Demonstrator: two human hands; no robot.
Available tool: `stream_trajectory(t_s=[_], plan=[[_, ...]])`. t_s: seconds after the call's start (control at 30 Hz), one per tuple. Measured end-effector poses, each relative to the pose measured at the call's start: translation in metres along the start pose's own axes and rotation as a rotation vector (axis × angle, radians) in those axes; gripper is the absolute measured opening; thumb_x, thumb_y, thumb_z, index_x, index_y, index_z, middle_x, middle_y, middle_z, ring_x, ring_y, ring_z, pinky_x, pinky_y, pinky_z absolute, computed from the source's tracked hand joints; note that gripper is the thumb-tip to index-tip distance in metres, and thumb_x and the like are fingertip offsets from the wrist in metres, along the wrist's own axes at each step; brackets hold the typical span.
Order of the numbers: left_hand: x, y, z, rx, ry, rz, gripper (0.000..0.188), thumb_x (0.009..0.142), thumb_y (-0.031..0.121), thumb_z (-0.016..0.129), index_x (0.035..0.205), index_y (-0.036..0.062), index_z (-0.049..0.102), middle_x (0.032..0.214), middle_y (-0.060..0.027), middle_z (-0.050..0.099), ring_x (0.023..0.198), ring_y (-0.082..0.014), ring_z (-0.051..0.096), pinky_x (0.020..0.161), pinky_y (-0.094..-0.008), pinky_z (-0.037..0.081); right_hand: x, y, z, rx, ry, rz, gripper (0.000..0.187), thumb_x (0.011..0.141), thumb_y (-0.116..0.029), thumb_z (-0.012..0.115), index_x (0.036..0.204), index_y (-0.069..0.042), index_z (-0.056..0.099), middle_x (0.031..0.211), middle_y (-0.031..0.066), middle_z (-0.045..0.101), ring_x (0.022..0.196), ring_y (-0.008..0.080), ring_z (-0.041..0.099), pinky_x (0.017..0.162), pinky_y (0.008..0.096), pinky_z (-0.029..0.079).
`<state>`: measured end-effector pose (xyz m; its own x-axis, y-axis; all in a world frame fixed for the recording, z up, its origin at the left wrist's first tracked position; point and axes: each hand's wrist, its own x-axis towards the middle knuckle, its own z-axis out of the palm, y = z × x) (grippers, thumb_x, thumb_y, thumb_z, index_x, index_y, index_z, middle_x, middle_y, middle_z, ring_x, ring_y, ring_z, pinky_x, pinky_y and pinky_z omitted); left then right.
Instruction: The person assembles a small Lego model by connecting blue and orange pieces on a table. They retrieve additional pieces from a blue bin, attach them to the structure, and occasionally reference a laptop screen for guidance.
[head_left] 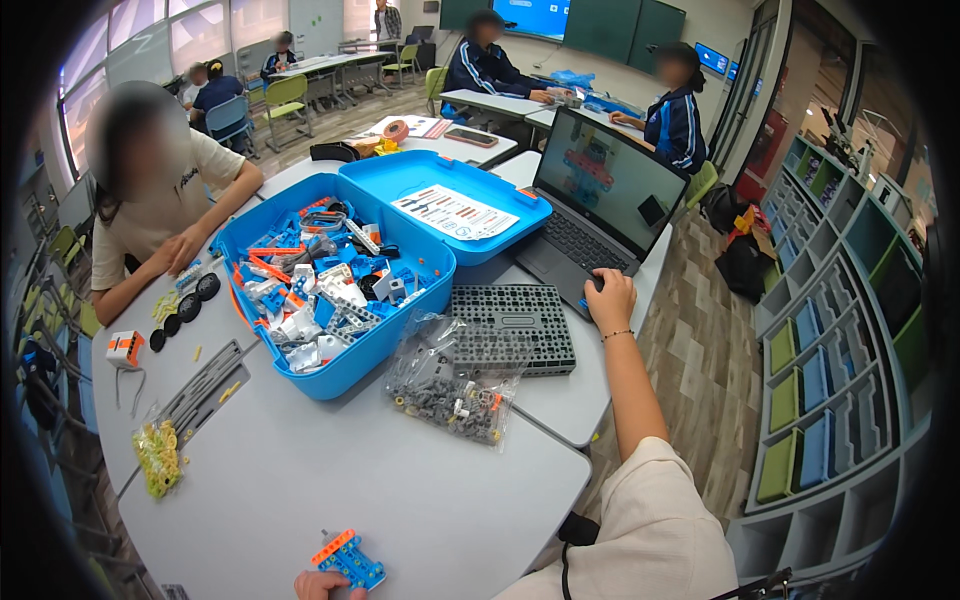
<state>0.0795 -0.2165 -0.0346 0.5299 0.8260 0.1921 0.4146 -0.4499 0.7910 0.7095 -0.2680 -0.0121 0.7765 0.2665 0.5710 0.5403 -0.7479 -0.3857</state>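
A blue-and-orange assembly [352,562] is held at seven o'clock, near the close edge of the tabletop [410,500], in the grip of the left hand [325,584], which is partly cut off by the frame. At three o'clock, the right hand [611,298] is placed at the near corner of an open laptop [610,195]; whether anything is grasped beneath its fingers cannot be told from here. A blue bin [350,365] heaped with parts is seen at nine o'clock, a clear bag [448,400] of grey pieces at six.
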Motion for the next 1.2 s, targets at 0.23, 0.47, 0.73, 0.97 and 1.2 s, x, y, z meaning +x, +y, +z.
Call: stream_trajectory(t_s=[0.23,0.47,0.73,0.97,1.2], plan=[[0.013,0.025,-0.004,0.169,0.045,0.181,0.027,0.068,0.007,0.076,0.089,0.0040,0.058,0.085,-0.0139,0.056,0.080,-0.0300,0.055,0.075,-0.0407,0.045,0.001,0.001,0.002,-0.016,-0.012,0.007,0.025,0.078,-0.027,0.062,0.097,-0.012,0.069,0.106,0.0019,0.066,0.104,0.0242,0.053,0.099,0.0408,0.033],[0.011,0.029,-0.002,0.136,0.065,0.168,0.021,0.073,0.001,0.072,0.088,0.0037,0.056,0.087,-0.0123,0.056,0.082,-0.0271,0.055,0.075,-0.0373,0.045,-0.001,0.002,0.004,0.029,0.025,0.000,0.023,0.077,-0.026,0.062,0.095,-0.012,0.069,0.106,0.0017,0.066,0.104,0.0245,0.053,0.098,0.0412,0.034],[0.007,0.030,-0.001,0.009,0.043,0.055,0.018,0.076,-0.003,0.068,0.088,0.0043,0.056,0.091,-0.0096,0.054,0.087,-0.0233,0.054,0.076,-0.0340,0.046,-0.001,0.006,0.007,0.046,0.037,-0.016,0.024,0.076,-0.024,0.063,0.097,-0.012,0.068,0.106,0.0037,0.065,0.103,0.0259,0.054,0.097,0.0405,0.036],[0.014,0.034,-0.002,0.092,0.023,0.131,0.023,0.074,-0.001,0.067,0.092,0.0040,0.054,0.090,-0.0082,0.055,0.088,-0.0215,0.053,0.079,-0.0329,0.045,-0.018,0.005,-0.009,0.204,0.076,-0.024,0.025,0.076,-0.018,0.064,0.099,-0.010,0.066,0.107,0.0064,0.062,0.105,0.0281,0.053,0.096,0.0403,0.038],[0.022,0.051,-0.007,0.039,0.016,0.069,0.019,0.073,0.005,0.067,0.084,0.0059,0.053,0.086,-0.0078,0.056,0.087,-0.0249,0.050,0.082,-0.0356,0.038,-0.085,-0.048,-0.083,0.412,0.183,-0.238,0.029,0.077,-0.013,0.065,0.105,-0.007,0.061,0.111,0.0098,0.059,0.108,0.0287,0.051,0.101,0.0409,0.035]])
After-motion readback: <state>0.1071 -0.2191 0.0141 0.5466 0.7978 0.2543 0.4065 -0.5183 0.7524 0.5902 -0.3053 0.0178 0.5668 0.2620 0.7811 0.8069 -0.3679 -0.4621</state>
